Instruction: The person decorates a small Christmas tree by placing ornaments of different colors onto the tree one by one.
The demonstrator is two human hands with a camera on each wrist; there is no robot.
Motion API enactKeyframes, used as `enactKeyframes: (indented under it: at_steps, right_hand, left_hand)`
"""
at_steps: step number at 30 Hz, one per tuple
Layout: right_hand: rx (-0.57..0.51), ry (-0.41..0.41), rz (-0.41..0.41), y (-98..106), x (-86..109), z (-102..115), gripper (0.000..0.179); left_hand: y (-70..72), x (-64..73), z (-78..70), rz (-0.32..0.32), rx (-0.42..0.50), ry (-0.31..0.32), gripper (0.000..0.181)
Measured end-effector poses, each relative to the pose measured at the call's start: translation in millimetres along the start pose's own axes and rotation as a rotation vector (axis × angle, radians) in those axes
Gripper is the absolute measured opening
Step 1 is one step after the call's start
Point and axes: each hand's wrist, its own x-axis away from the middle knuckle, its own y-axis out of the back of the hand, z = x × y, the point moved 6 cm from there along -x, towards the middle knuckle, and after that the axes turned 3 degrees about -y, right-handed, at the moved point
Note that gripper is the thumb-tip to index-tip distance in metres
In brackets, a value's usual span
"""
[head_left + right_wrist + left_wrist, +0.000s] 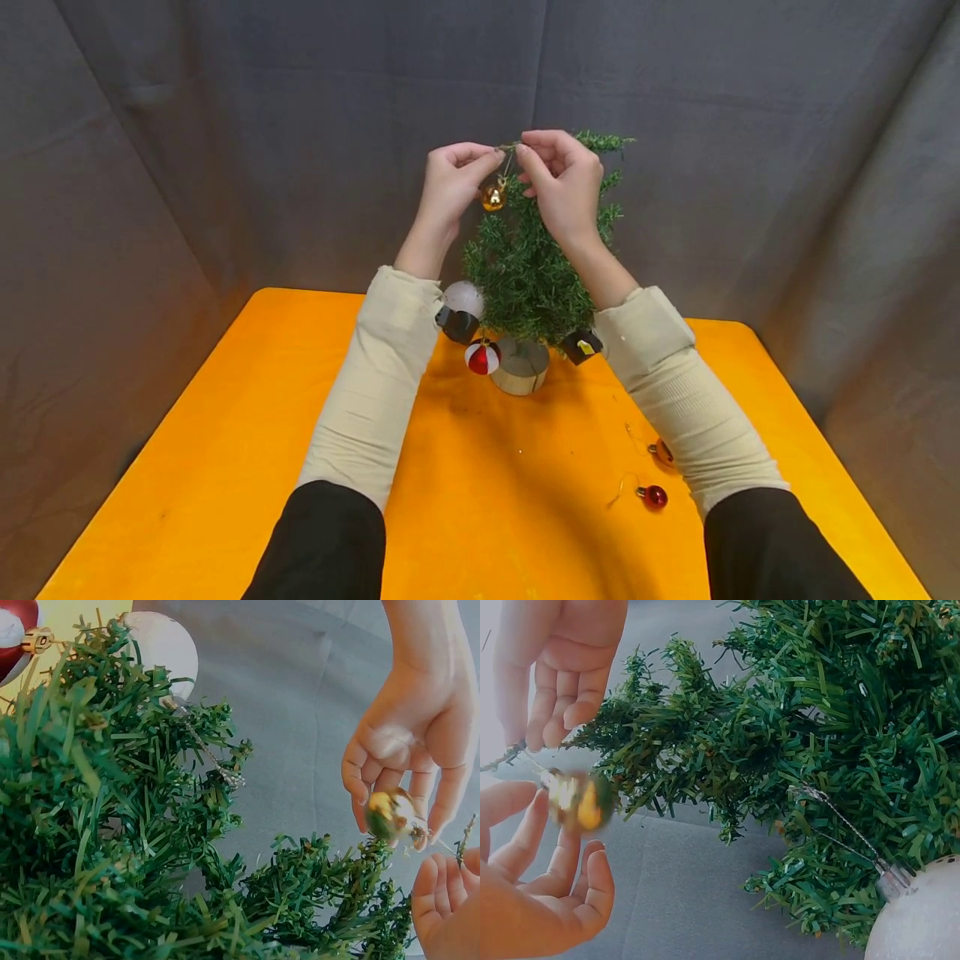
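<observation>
A thin green branch tip (507, 147) of the small artificial Christmas tree (528, 267) spans the fingertips of both hands. My left hand (450, 183) pinches its end with thumb and forefinger. From the other side, my right hand (562, 179) pinches the same tip near a string. By this string a shiny gold ball ornament (492, 197) hangs just below the fingers, blurred in the left wrist view (577, 801). The left hand's lower fingers (375, 776) curve around behind the ball. Exact fingertip contact with the string is partly hidden.
A white ball ornament (463, 297) and a red-and-white one (482, 357) hang low on the tree's left. The tree stands on a round wooden base (520, 371) on an orange table (225, 433). Orange (663, 452) and red (653, 498) ornaments lie near the right forearm.
</observation>
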Motion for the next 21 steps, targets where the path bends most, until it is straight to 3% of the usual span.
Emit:
enactKeyframes:
  at_steps: [7, 14, 21]
  right_hand:
    - [0.02, -0.024, 0.003, 3, -0.8, 2, 0.017]
    - [0.007, 0.01, 0.018, 5, 1.4, 4, 0.018]
    - [-0.048, -0.016, 0.027, 9, 4.3, 5, 0.016]
  left_hand:
    - [0.8, 1.6, -1.0, 0.011, -0.028, 0.01, 0.018]
    - [4.4, 4.7, 1.9, 0.022, -0.013, 0.011, 0.021]
    - [12.9, 7.5, 3.6, -0.022, 0.021, -0.011, 0.018]
